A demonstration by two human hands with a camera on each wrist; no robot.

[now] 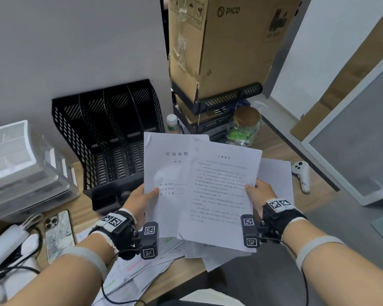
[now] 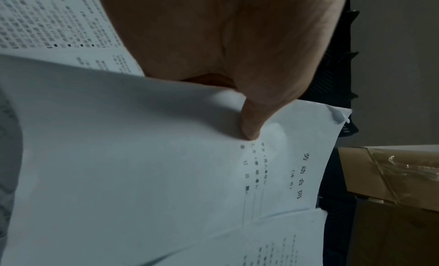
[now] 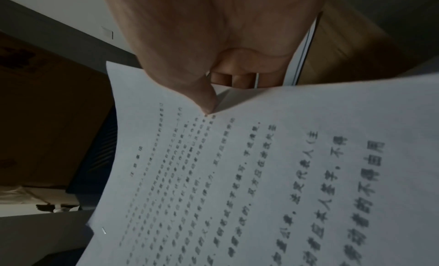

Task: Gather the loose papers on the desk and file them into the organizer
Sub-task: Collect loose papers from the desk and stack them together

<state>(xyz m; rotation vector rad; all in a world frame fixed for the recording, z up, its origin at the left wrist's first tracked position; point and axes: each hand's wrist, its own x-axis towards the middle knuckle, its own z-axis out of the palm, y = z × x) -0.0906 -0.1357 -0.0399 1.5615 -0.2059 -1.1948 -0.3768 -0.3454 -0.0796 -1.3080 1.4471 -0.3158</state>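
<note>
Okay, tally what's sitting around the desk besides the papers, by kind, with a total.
Black mesh file organizer: 1
Cardboard box: 1
Glass jar with cork lid: 1
White-capped bottle: 1
White VR controller: 1
Smartphone: 1
Clear drawer unit: 1
Total: 7

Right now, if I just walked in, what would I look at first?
Probably the white printed papers held up in the middle, the left hand pinching one side and the right hand the other. Behind them, against the wall, stands the black mesh organizer, its slots empty. More papers lie on the desk below.
</note>
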